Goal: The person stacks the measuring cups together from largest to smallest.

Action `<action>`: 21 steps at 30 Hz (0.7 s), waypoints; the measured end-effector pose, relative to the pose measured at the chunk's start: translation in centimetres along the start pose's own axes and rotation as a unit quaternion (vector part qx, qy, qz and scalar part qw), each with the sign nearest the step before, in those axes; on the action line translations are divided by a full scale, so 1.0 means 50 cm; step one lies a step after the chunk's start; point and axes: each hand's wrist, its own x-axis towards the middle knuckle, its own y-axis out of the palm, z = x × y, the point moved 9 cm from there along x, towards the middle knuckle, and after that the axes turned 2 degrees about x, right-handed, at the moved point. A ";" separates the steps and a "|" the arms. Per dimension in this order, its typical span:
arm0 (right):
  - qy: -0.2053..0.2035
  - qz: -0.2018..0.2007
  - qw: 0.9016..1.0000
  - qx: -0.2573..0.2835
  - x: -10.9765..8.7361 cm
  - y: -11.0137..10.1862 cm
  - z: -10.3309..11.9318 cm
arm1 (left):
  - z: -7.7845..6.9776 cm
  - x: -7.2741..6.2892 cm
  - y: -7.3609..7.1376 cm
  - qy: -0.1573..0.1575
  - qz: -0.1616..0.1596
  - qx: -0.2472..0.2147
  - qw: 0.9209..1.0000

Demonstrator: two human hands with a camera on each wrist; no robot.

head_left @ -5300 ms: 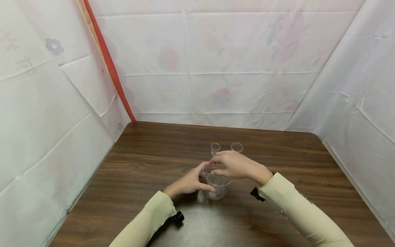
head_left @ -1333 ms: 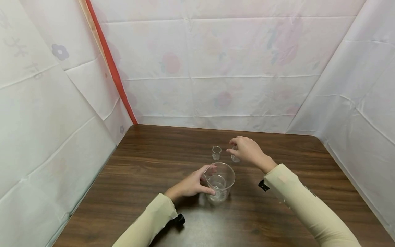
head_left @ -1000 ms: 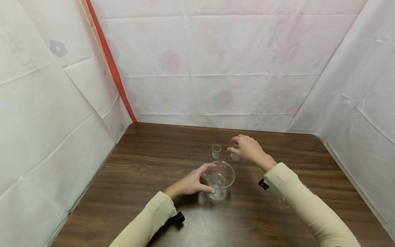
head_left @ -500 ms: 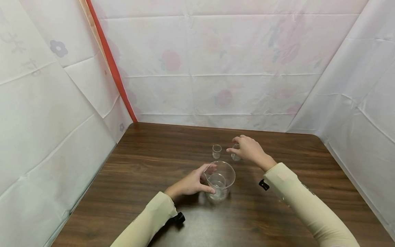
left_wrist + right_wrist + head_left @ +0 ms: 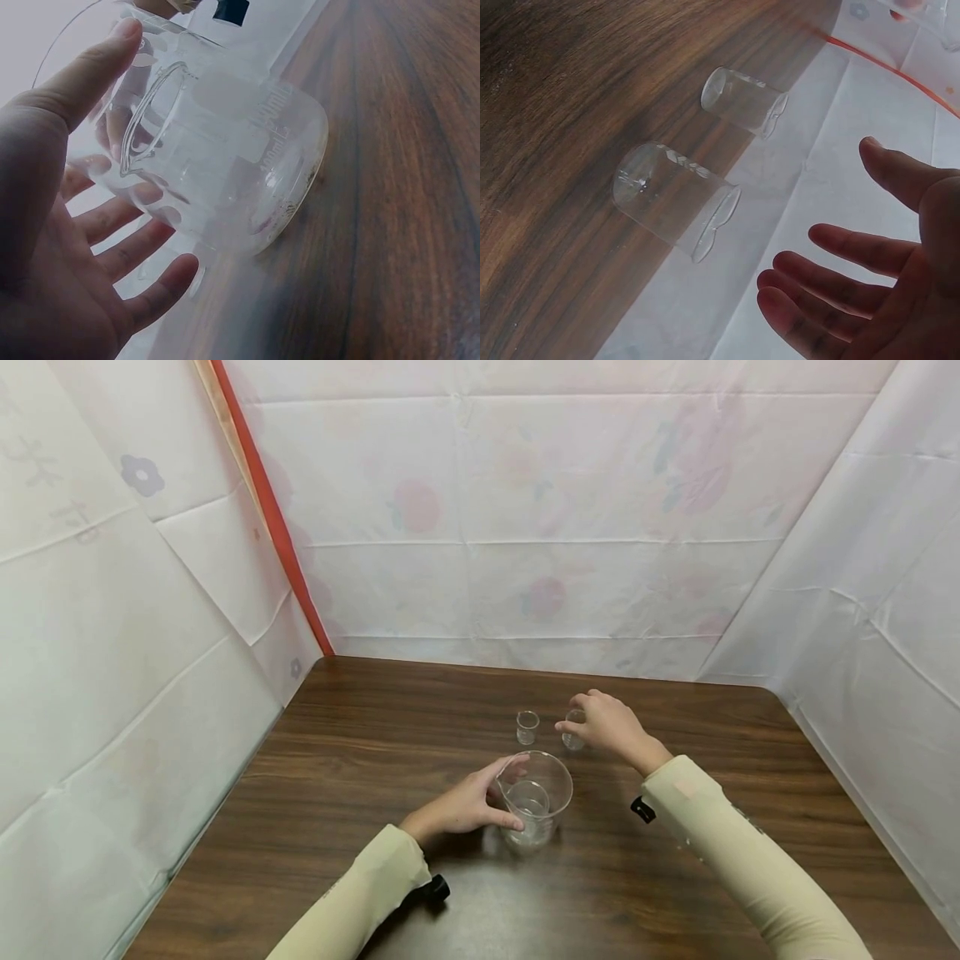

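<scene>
A: Head view: which change do we record?
B: Our right hand (image 5: 611,724) has left the mouth of the large beaker (image 5: 558,802) and is now at the right beaker (image 5: 573,742), farther back on the desk (image 5: 360,760). The left beaker (image 5: 527,729) stands near it. We therefore judge the placing of the inner beaker (image 5: 527,800) complete: it sits inside the large beaker.
A: Left wrist view: what do we hold?
B: Our left hand (image 5: 64,262) grasps the large beaker, thumb on one side, fingers on the other. We see the inner beaker's rim through its wall.
A: Right wrist view: have we gripped anything?
B: No. The right hand's fingers are released, spread and apart from the glass. We count two beakers upright outside the large beaker.
</scene>
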 end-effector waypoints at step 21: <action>0.021 0.005 1.000 -0.004 0.015 0.018 -0.025 | 0.001 0.000 -0.002 -0.005 -0.002 0.008 1.000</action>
